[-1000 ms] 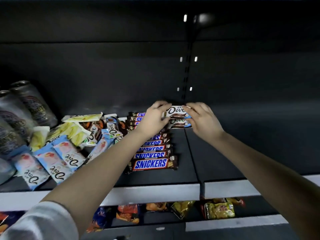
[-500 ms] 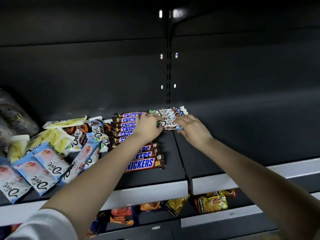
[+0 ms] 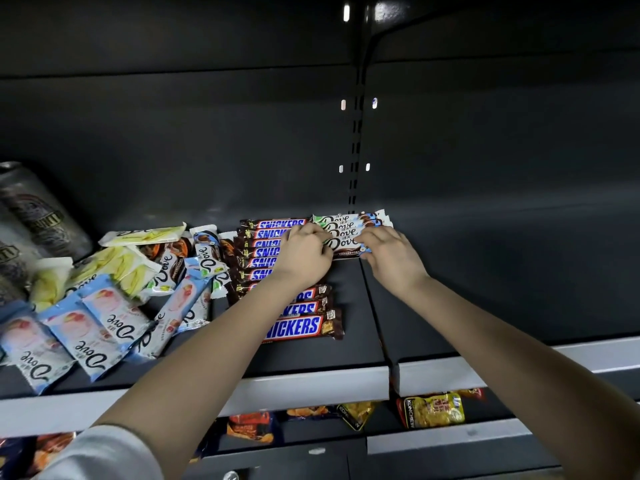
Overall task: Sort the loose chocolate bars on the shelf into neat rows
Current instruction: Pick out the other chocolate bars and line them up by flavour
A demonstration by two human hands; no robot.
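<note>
Head camera is showing the far part of the shelf [image 3: 349,344] — left hand [image 3: 304,253] and right hand [image 3: 389,254] are pinching opposite ends of the nearest Dove bar [image 3: 344,244], lying just right of the Snickers row [image 3: 265,252].

"SNICKERS" runs along the brown bars [image 3: 301,325] in a row, "Dove" marks the white bars [image 3: 349,225] beside them and the pale blue packs [image 3: 86,344] (left), and "KONCHEW" edges a yellow bag [image 3: 431,408] below.
</note>
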